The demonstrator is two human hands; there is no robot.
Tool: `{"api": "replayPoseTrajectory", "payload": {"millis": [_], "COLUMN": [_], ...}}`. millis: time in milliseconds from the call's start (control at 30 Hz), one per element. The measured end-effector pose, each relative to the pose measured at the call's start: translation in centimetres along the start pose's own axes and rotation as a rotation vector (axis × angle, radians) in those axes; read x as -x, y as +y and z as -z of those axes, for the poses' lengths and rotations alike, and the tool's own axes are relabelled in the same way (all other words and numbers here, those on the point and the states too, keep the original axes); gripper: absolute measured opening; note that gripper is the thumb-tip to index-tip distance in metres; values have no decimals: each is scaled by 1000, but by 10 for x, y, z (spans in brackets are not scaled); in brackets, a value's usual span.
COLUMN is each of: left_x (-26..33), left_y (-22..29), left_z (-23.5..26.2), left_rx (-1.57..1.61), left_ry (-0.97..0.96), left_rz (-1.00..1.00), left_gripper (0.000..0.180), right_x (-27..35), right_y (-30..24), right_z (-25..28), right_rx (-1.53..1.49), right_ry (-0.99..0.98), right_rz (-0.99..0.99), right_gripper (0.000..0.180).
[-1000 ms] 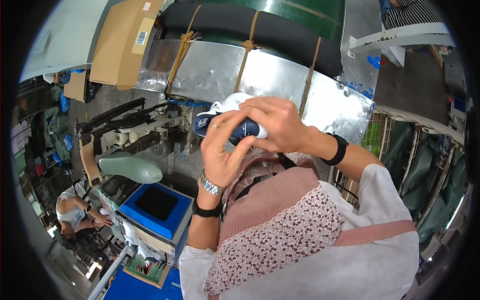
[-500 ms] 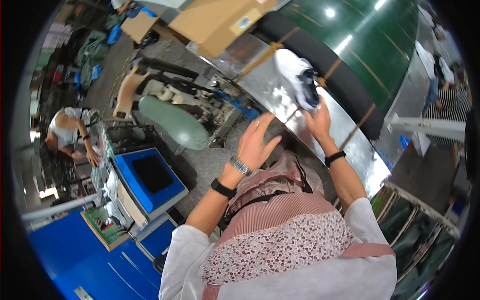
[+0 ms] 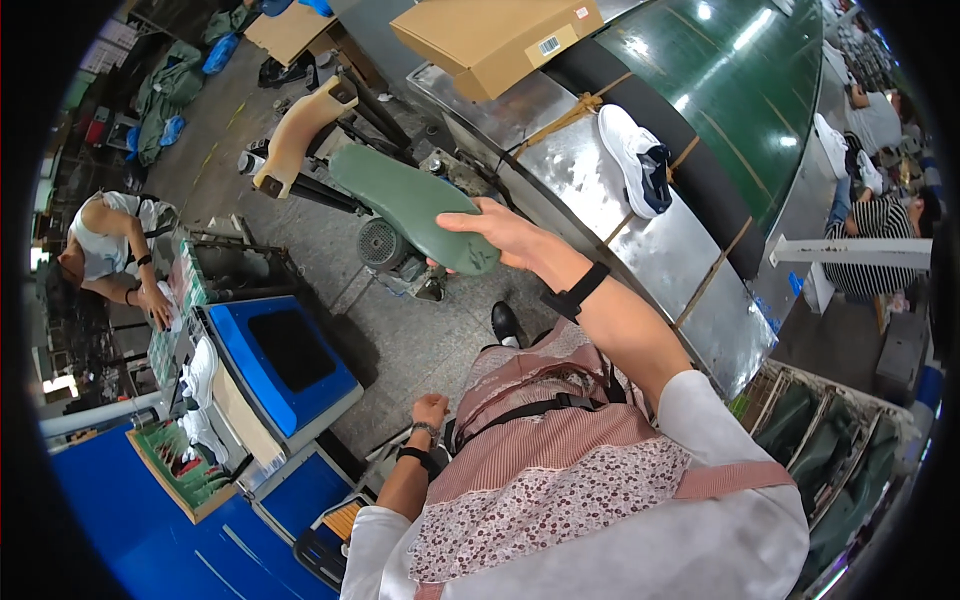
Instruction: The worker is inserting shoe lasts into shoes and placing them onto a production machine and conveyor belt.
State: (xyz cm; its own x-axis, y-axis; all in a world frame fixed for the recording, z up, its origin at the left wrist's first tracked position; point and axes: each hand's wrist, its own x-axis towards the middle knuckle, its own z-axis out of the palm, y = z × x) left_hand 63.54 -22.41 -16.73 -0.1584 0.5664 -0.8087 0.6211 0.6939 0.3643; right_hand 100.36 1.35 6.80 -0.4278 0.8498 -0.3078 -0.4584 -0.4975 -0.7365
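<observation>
My right hand point(image 3: 495, 235) grips the near end of a long, smooth green foot-shaped form point(image 3: 405, 195), thumb on top and fingers curled round its edge. The form lies above a machine with a ribbed motor point(image 3: 382, 243). Low beside my apron, my left hand point(image 3: 431, 408) is closed with its fingers curled in, and nothing shows in it. A white sneaker with a dark navy lining point(image 3: 632, 155) rests on the shiny metal table point(image 3: 590, 165), apart from both hands.
A cardboard box point(image 3: 500, 45) sits at the table's far end, beside a green conveyor belt point(image 3: 730, 100). To the left stands a blue-topped machine point(image 3: 285, 360). A tan curved pad point(image 3: 305, 130) is beyond the green form. Other people work at far left and right.
My right hand has left the sneaker on the table and swung left onto the green form. My left hand has dropped toward my side and closed. The view has shifted.
</observation>
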Motion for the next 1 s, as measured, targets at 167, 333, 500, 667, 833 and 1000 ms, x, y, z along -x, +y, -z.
{"api": "replayPoseTrajectory", "payload": {"millis": [167,333,500,667,833,1000], "left_x": [-29,-56,-63,-64,-73,-47], "left_y": [-9,25,56,82,107,160], "left_z": [9,13,13,-8,-39,-100], "left_rx": [110,77,-292,-419,-1010,-1123], "left_ry": [-110,-240,-373,-300,-193,-437], "left_rz": [-108,-181,-405,-527,-741,-965], "left_gripper": [36,29,24,28,30,28], "right_x": [-1,30,119,313,481,544], "right_y": [26,31,42,117,239,369], "right_z": [-21,-23,-9,16,-21,10], "right_rx": [140,60,140,246,-191,-686], "right_ry": [43,-86,50,696,1535,2087], "right_rz": [197,346,587,654,463,353], "right_gripper": [46,56,79,74,57,63]}}
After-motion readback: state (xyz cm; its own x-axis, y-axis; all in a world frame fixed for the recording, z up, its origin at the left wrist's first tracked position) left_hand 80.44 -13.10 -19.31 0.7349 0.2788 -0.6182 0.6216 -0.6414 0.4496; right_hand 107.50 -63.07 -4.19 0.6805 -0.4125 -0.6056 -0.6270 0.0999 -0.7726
